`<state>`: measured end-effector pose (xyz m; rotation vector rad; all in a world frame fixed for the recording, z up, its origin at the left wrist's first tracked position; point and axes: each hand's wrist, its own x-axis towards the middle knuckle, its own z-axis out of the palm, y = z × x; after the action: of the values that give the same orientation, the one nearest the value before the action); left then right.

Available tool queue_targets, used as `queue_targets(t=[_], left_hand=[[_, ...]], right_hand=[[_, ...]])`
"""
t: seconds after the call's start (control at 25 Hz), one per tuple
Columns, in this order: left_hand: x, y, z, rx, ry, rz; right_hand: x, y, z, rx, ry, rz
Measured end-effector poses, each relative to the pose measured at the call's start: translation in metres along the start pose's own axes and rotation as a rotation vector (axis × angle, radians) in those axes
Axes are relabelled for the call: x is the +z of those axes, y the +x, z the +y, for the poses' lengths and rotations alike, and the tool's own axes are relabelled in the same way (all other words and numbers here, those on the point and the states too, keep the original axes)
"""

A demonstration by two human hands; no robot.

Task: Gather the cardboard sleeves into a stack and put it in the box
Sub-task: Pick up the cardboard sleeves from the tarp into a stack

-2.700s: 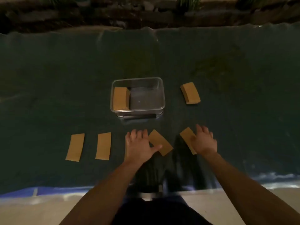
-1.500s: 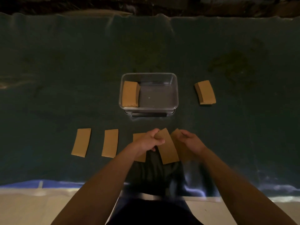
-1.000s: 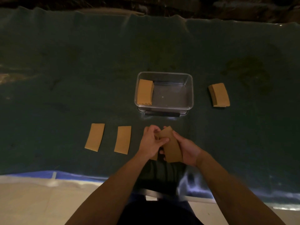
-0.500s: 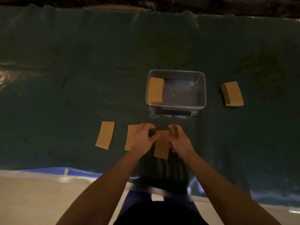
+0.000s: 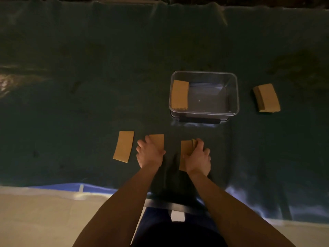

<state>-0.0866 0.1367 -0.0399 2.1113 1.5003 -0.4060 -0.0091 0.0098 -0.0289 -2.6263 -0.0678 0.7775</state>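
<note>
Gathering step: right hand (image 5: 196,158) grips partial sleeve stack (image 5: 187,148); left hand (image 5: 150,153) lies flat, uncurled, on next sleeve (image 5: 157,139), near clear box (image 5: 231,111). Next: slide it onto stack.

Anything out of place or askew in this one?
Nothing damaged or spilled. Only the stack of sleeves right of the clear box lies tilted on the cloth, unlike the straight stack in the box.

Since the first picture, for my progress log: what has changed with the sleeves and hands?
The right hand has gathered the two near sleeves into a small stack; the left hand shifted onto the next loose sleeve. Unchanged: far-left sleeve, the stack in the clear box, the stack beside it.
</note>
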Motion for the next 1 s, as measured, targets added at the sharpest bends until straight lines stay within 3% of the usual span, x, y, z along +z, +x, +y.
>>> queue_targets(t=[0.44, 0.64, 0.8, 1.0], left_hand=[[-0.005, 0.014, -0.017, 0.091, -0.171, -0.069], [-0.031, 0.028, -0.032, 0.056, -0.601, -0.293], [-0.032, 0.016, -0.029, 0.046, -0.856, -0.543], [-0.032, 0.013, -0.017, 0.134, -0.878, -0.537]], right_hand=[[0.004, 0.012, -0.005, 0.005, 0.306, -0.099], [-0.002, 0.021, -0.007, -0.039, 0.485, -0.333], [-0.001, 0.015, -0.02, 0.038, 0.722, -0.502], [-0.007, 0.015, -0.023, 0.199, 0.836, -0.67]])
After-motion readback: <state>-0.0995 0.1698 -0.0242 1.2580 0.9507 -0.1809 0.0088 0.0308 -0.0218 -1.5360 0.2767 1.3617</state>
